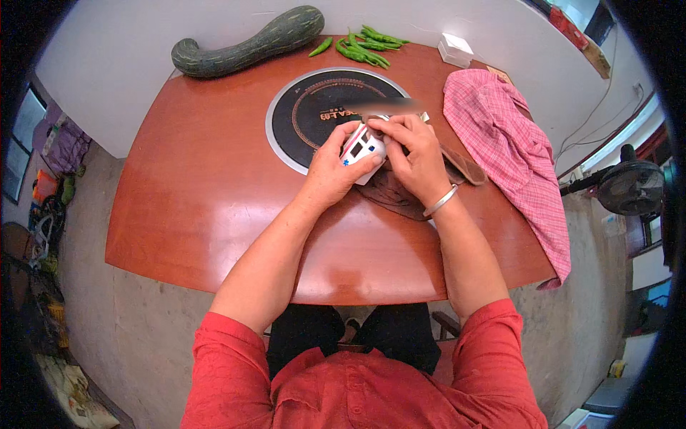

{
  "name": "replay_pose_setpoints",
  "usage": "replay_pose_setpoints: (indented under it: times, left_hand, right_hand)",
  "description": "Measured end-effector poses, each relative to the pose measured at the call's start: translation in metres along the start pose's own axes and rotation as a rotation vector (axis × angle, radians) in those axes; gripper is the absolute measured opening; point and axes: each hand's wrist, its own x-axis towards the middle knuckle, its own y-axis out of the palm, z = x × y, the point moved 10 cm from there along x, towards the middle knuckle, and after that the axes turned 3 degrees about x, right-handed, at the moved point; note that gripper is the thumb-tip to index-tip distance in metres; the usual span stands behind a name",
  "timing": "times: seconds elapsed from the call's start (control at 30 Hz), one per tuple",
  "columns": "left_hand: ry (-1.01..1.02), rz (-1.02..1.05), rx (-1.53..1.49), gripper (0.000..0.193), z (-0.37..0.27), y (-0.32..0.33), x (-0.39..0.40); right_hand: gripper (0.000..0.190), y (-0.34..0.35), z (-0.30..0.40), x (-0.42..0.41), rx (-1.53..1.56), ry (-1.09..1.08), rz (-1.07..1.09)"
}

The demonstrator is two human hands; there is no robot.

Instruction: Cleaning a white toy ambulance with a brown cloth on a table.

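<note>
A small white toy ambulance [352,150] with dark windows, a red stripe and a blue star-shaped mark is held above the table. My left hand [340,161] grips its near side, with the thumb across the white body. The fingers of my right hand [412,150], which wears a silver bracelet on the wrist, pinch the toy's far right end and hide part of it. Under my right hand lies a brown cap-like cloth item [394,198] with a band [465,167] sticking out to the right. Behind my hands is a round black induction cooktop [292,110] set in the table.
Along the back of the reddish wooden table [214,187] lie a long green squash [252,51] and several green chili peppers [367,48]. A white box [455,50] stands at the back right. Pink checked cloth [504,139] hangs over the right edge, near a black fan [629,185].
</note>
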Motion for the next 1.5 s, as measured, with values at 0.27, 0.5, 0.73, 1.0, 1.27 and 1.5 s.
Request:
replay_pose_setpoints:
  times: [0.27,0.5,0.73,1.0,1.27,1.5]
  left_hand:
    - [-0.022,0.043,-0.006,0.062,-0.001,0.005,-0.001]
    - [-0.079,0.019,-0.018,0.067,0.002,0.003,-0.003]
    - [0.018,-0.025,0.25,0.082,-0.003,-0.003,-0.001]
    - [0.061,-0.065,0.25,0.08,-0.002,-0.005,-0.001]
    - [-0.024,-0.157,0.102,0.081,0.006,-0.018,0.0]
    - [0.028,-0.192,0.078,0.081,0.012,-0.024,0.004]
  right_hand:
    - [0.024,-0.004,-0.022,-0.004,-0.009,0.135,-0.056]
    - [0.025,0.002,-0.036,-0.008,-0.059,0.237,0.014]
    - [0.029,0.002,-0.021,-0.005,-0.002,0.116,-0.024]
    - [0.033,0.006,-0.013,-0.004,0.032,0.103,0.013]
    - [0.032,0.019,-0.014,-0.008,0.066,0.139,0.126]
    - [0.02,0.016,-0.014,-0.009,0.022,0.134,0.087]
